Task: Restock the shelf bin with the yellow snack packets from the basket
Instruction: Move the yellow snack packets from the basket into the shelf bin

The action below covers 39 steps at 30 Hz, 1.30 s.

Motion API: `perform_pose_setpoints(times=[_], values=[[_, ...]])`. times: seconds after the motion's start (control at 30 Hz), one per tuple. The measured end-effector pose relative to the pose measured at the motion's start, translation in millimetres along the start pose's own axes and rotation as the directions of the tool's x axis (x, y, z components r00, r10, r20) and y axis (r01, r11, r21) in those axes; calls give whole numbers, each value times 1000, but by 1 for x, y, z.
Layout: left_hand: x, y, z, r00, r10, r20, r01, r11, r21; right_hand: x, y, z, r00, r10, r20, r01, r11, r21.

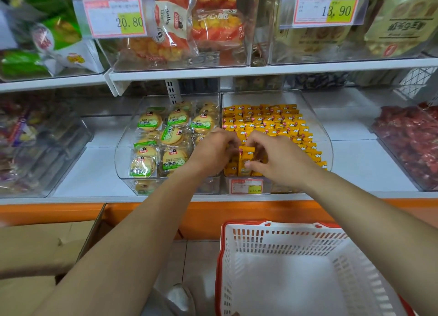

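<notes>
A clear shelf bin point(328, 147) on the middle shelf holds several rows of small yellow snack packets point(272, 122). Both hands reach into its front left corner. My right hand point(279, 159) pinches an upright yellow packet point(245, 160) between thumb and fingers at the front row. My left hand point(214, 149) has its fingers curled against the packets on the left side of that same packet. Below, the white basket point(284, 235) with a red rim stands on the floor, and its visible inside shows no packets.
A neighbouring clear bin point(119, 154) of round green-labelled biscuits sits just left. More bins with red snacks point(407, 140) stand to the right. The upper shelf point(237, 70) with price tags hangs overhead. A cardboard box point(42, 244) lies at lower left.
</notes>
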<state>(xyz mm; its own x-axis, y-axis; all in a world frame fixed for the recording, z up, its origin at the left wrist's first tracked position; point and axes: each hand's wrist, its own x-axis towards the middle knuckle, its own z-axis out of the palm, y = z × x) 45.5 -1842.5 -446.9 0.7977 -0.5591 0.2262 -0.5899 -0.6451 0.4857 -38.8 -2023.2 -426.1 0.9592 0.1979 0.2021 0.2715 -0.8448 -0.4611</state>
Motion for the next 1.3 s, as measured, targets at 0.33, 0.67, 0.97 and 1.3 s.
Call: perform_pose_setpoints(times=[0.33, 0.67, 0.97, 1.3], values=[[2, 2, -1, 1000, 21, 9, -21, 999, -30, -4, 6, 28, 990, 57, 127, -15, 950, -311], [-8, -1, 1, 973, 231, -26, -218, 945, 244, -9, 18, 32, 996, 72, 60, -63, 986, -154], [-15, 3, 4, 985, 112, 134, -155, 912, 381, -4, 20, 39, 991, 109, -83, -120, 984, -131], [-53, -1, 16, 979, -194, -67, 203, 964, 174, 22, 5, 59, 907, 414, -74, -420, 897, -135]])
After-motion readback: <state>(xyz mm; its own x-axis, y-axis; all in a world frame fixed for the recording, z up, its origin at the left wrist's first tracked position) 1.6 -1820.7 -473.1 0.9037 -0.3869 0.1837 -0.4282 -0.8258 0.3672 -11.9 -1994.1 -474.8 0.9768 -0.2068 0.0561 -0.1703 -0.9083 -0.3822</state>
